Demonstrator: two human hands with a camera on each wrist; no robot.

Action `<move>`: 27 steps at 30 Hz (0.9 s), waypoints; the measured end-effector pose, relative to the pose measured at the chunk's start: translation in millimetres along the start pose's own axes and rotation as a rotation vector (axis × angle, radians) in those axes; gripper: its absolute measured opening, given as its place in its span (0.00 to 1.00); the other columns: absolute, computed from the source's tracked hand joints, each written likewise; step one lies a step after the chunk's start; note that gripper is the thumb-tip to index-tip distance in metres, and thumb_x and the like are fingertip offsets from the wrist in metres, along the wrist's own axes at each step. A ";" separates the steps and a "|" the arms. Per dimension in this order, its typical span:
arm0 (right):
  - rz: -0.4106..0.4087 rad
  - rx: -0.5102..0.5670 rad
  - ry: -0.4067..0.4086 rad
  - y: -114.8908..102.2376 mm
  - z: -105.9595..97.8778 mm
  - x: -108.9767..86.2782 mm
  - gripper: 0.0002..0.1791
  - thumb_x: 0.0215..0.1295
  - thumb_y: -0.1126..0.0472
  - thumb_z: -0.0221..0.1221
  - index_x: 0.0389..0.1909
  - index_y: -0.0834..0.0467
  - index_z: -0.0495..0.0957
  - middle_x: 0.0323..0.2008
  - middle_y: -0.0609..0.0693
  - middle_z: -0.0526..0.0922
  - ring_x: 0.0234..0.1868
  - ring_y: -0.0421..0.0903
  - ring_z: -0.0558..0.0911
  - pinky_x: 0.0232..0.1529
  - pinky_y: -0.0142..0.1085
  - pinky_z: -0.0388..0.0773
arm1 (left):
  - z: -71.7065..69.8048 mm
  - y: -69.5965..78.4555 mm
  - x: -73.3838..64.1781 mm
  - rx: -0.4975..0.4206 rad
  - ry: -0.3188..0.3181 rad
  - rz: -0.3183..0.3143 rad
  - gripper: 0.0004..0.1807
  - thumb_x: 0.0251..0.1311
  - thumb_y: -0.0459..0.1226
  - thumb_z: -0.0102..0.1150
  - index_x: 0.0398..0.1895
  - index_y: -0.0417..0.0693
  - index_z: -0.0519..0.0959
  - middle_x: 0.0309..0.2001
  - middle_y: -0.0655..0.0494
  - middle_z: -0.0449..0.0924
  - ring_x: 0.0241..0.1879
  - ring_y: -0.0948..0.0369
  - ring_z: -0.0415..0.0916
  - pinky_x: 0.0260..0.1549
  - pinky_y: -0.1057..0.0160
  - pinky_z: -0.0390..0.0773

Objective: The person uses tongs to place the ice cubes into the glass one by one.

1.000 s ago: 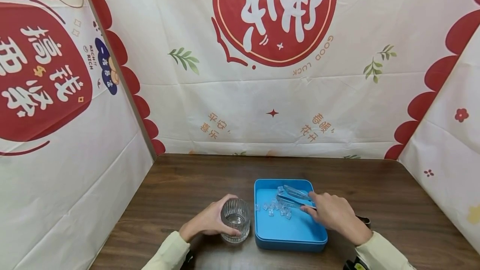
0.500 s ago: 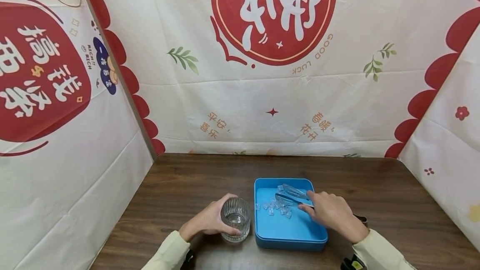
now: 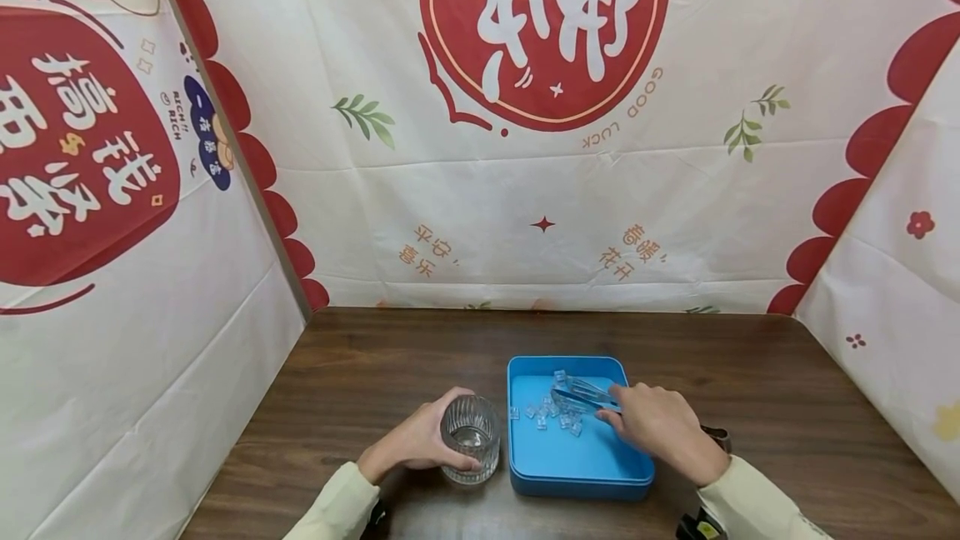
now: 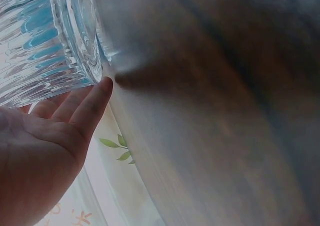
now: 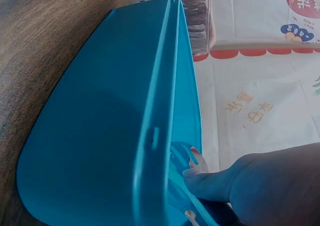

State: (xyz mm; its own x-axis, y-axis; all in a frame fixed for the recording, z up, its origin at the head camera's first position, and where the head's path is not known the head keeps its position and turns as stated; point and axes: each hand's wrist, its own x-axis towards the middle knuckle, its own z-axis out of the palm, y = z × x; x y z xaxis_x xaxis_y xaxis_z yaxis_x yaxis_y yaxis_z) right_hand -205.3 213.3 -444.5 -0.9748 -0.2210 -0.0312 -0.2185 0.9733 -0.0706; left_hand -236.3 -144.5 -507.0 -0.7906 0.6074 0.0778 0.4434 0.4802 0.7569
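In the head view my left hand (image 3: pixel 422 438) grips a clear ribbed glass (image 3: pixel 471 450), thumb at its near side. The left wrist view shows the glass (image 4: pixel 37 50) close up with fingers round it. My right hand (image 3: pixel 660 426) holds a pair of tongs (image 3: pixel 587 391) over a blue box (image 3: pixel 573 465). Small clear cubes (image 3: pixel 542 422) lie in the box, several of them round the tongs' tips. Whether a cube is between the tips cannot be made out. In the right wrist view the box wall (image 5: pixel 95 121) hides most of the tongs.
The box and glass stand side by side on a dark wooden table (image 3: pixel 390 348), a narrow gap between them. Printed white cloth (image 3: pixel 480 190) hangs behind the table, with more cloth on the left and right.
The arms of the tongs have come closer together, and my right hand has shifted slightly left. My left hand and the glass stay in place.
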 end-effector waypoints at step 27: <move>-0.044 -0.042 0.000 -9.3 2.1 3.3 0.13 0.65 0.50 0.63 0.39 0.57 0.80 0.17 0.48 0.70 0.16 0.43 0.69 0.16 0.36 0.68 | -0.4 0.9 -0.7 0.002 -0.004 -0.007 0.46 0.40 0.53 0.80 0.64 0.60 0.65 0.49 0.57 0.81 0.46 0.63 0.79 0.47 0.61 0.78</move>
State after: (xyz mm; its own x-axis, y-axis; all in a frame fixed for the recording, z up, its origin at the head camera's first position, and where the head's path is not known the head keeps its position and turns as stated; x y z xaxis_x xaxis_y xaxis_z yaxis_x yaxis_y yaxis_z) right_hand -206.4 203.4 -446.0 -0.9642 -0.2637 -0.0288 -0.2629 0.9644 -0.0297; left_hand -235.5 -144.7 -506.1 -0.7921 0.6063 0.0701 0.4388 0.4859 0.7559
